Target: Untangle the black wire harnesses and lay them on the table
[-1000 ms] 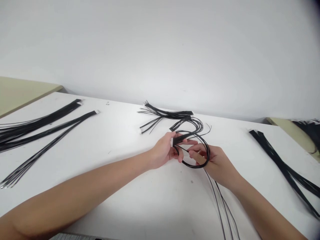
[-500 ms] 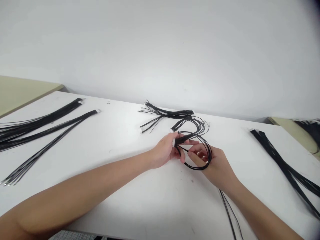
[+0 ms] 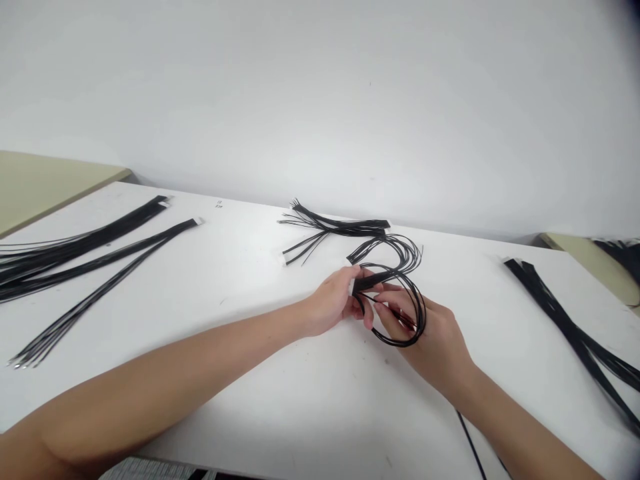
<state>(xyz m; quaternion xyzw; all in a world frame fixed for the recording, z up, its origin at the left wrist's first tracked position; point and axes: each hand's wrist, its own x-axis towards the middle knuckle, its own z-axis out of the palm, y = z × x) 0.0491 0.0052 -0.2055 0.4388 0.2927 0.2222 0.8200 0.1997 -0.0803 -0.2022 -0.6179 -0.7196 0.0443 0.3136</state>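
Observation:
My left hand point(image 3: 336, 300) is closed around the white connector end of a black wire harness point(image 3: 369, 283). Its wires bend round in a loop point(image 3: 425, 317) that passes over my right hand. With thumb and fingertips pinched together, my right hand point(image 3: 425, 327) grips a single black wire point(image 3: 369, 298) close to the connector. The exact tip of that wire is hidden by the fingers. Below my right wrist a loose black wire point(image 3: 469, 437) hangs toward the front edge. Just behind the hands lies another curled bundle of black wires point(image 3: 395, 248).
Several black wire harnesses point(image 3: 95, 233) with white connectors lie on the white table point(image 3: 240, 400) at the left. More harnesses point(image 3: 565, 320) lie at the right, and a pile point(image 3: 340, 225) sits at the back near the wall. Yellowish tables point(image 3: 50, 187) adjoin both sides.
My right hand has turned slightly and shifted a little down and right, still pinching at the wire. The loop sags a bit lower. My left hand keeps its hold.

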